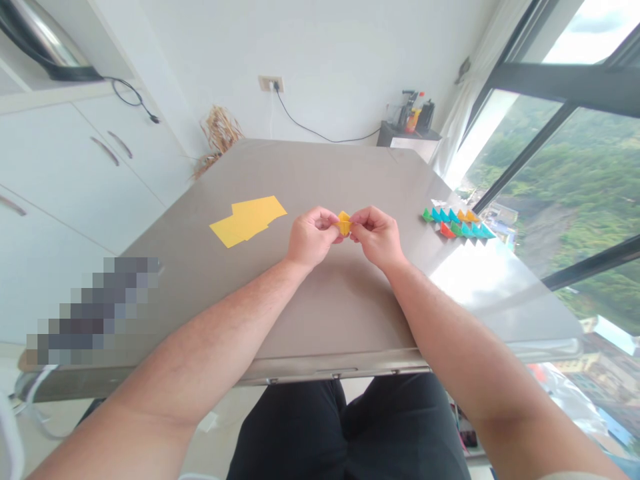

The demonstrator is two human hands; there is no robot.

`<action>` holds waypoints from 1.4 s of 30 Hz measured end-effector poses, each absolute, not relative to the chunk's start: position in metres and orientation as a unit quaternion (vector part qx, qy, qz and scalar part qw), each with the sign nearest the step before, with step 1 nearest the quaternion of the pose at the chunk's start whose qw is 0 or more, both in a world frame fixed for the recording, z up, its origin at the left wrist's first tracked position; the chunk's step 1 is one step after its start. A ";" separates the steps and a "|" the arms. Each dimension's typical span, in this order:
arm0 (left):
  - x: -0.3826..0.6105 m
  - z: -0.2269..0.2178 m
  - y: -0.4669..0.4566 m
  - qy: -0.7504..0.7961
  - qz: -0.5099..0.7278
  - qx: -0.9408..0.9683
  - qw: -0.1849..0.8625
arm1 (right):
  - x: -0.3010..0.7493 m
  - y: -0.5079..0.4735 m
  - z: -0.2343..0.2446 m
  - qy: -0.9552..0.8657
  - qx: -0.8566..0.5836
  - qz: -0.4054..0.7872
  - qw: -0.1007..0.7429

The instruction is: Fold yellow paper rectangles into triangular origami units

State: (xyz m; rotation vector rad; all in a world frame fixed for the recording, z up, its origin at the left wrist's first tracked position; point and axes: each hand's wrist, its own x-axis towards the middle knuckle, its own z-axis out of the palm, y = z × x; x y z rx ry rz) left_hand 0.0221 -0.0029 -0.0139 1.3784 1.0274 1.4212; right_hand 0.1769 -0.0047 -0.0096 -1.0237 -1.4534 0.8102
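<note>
While both the left hand [313, 237] and right hand [376, 233] pinch the small folded yellow paper [344, 222] just above the table [325, 307], it looks light, thin and easily creased, best gripped at its edges.

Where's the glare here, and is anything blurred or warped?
Head view: window glare whitens the table near the folded triangles; a pixelated patch masks its left edge; wide-angle stretch slants the window frame; the held yellow paper piece looks sharp.
</note>
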 end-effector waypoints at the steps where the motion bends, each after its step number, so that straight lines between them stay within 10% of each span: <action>1: 0.022 -0.014 -0.003 0.413 0.573 0.558 0.435 | 0.177 -0.005 -0.010 -0.624 -0.431 0.336 0.559; 42: 0.018 -0.004 -0.007 0.380 0.588 0.483 0.527 | 0.183 -0.005 -0.003 -0.571 -0.385 0.477 0.547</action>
